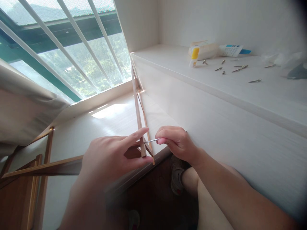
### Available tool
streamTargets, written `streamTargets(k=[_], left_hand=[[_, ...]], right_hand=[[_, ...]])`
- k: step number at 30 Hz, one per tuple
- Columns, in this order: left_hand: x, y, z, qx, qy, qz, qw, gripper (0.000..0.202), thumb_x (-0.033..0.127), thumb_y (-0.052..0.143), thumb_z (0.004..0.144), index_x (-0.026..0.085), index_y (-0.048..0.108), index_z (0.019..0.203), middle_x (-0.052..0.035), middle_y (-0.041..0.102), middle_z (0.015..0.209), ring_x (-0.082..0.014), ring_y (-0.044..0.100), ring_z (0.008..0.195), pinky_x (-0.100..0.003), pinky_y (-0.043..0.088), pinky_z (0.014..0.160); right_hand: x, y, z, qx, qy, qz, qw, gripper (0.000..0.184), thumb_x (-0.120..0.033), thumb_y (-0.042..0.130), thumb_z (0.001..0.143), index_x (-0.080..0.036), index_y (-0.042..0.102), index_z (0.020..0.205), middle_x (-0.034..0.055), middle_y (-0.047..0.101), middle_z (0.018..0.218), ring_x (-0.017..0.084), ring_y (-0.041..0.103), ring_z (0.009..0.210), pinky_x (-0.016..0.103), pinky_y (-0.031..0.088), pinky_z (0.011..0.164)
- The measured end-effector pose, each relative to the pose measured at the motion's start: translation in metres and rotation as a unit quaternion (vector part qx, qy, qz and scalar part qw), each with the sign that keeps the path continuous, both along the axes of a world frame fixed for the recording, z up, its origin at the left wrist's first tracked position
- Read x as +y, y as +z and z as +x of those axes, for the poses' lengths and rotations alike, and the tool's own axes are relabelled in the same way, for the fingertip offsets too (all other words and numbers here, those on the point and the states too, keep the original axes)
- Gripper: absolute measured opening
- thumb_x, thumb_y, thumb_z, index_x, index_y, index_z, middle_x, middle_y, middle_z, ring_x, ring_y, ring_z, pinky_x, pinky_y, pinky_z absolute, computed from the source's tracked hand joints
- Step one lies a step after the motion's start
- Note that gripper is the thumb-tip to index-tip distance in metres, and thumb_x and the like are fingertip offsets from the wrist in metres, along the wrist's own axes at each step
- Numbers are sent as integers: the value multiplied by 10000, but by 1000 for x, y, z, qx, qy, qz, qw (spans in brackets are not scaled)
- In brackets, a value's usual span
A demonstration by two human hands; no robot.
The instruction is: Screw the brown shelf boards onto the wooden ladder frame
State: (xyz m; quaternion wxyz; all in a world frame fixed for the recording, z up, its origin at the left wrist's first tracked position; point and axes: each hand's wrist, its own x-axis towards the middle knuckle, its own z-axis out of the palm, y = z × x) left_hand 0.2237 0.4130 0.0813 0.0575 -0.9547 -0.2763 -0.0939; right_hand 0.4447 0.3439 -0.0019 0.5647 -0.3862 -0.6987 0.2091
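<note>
My left hand grips the end of a wooden frame, its thumb and fingers on either side of the wood. My right hand is closed around a screwdriver. Only the thin metal shaft shows; the handle is hidden in the fist. The shaft's tip meets the upright bar of the frame near a joint, just beside my left fingers. From there, the frame's long bars run away towards the window.
Several loose screws lie on the white shelf at right. Near them are a yellow-capped bottle, a white-and-blue tube and clear plastic. More wooden framing stands at left, below a curtain and barred window.
</note>
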Motion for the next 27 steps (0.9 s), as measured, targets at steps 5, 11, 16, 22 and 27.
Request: streamTargets(k=[5, 11, 16, 22, 27], left_hand=[[0, -1, 1, -1, -1, 4, 1000, 665, 703, 582, 799, 385, 526, 1381, 18, 673, 619, -213, 632, 572, -302, 271, 552], [-1, -1, 1, -4, 1, 2, 1000, 664, 710, 584, 790, 385, 540, 1368, 21, 679, 625, -202, 628, 565, -301, 280, 548], [-2, 2, 3, -6, 4, -3, 1000, 643, 707, 579, 794, 376, 570, 1345, 17, 683, 631, -201, 625, 554, -304, 292, 540], [-4, 4, 4, -15, 8, -4, 1000, 629, 693, 596, 787, 368, 596, 1325, 12, 663, 597, -189, 612, 533, -296, 286, 523], [-4, 4, 5, -8, 12, 2, 1000, 634, 708, 583, 786, 361, 605, 1317, 6, 655, 577, -201, 619, 533, -302, 287, 521]], right_hand=[[0, 1, -1, 0, -5, -3, 1000, 255, -308, 521, 990, -174, 592, 785, 26, 576, 732, 132, 518, 687, 272, 425, 674], [-7, 7, -5, 42, -4, -63, 997, 388, -337, 492, 1002, -163, 558, 662, -10, 541, 614, 96, 490, 576, 232, 400, 590], [-11, 8, -8, 69, 16, -124, 990, 474, -380, 453, 1016, -158, 531, 606, -21, 517, 557, 84, 473, 519, 224, 385, 551], [-10, 7, -3, 102, -2, -105, 989, 461, -419, 453, 1010, -162, 537, 637, -8, 524, 593, 96, 469, 543, 237, 383, 547], [-7, 7, 1, 76, 7, -75, 994, 405, -401, 493, 997, -163, 545, 673, -8, 518, 625, 101, 469, 579, 242, 395, 585]])
